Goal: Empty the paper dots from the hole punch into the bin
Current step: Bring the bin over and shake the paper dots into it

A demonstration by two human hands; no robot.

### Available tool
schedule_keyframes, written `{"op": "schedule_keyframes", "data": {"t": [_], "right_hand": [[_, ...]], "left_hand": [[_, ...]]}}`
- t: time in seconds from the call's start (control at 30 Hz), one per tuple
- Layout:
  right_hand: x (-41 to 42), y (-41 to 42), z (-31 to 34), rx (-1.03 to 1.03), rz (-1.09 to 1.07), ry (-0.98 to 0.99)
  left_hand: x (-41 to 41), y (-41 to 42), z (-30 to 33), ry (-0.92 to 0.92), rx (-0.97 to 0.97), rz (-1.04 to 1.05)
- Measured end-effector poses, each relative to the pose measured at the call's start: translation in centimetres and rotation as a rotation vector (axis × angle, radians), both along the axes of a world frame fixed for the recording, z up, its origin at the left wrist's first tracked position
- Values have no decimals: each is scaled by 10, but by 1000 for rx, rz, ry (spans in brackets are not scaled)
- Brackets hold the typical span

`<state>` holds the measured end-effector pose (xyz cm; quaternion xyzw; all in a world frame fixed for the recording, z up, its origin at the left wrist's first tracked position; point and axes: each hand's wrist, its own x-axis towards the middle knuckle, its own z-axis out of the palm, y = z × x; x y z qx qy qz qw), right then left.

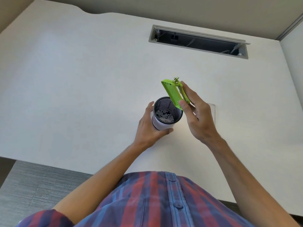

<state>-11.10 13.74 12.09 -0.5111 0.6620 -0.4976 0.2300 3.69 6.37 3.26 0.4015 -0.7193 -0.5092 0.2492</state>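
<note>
**deskguy:** Nearest thing is the plaid shirt (155, 202) at the bottom, both bare forearms reaching out over the white desk (82, 71). Left hand (150, 126) is wrapped round the side of the small mesh bin (167, 112) — fingers curled on it, thumb across the front. White paper dots (164, 115) already cover its floor.

**punchy:** And the punch?

**deskguy:** Green hole punch (174, 94) is in the right hand (198, 118), pinched between thumb on the near end and fingers behind. It sits just right of and above the bin's rim, long axis slanting up and away, underside facing left toward the bin. I'd say tipping is nearly done — can't tell if any dots remain inside. Open cable slot (198, 41) at the far right.
</note>
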Motion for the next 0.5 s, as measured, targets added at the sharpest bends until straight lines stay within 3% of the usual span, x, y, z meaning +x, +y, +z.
{"op": "schedule_keyframes", "data": {"t": [0.2, 0.27, 0.37, 0.5], "right_hand": [[0, -4, -4, 0, 34, 183], [-1, -5, -8, -5, 22, 154], [2, -7, -10, 5, -49, -21], [6, -7, 1, -46, -158, -470]], "left_hand": [[20, 4, -2, -77, -26, -7], [25, 6, -2, -79, -56, -23], [31, 8, 2, -60, -90, -38], [38, 6, 14, -29, -134, -63]]}}
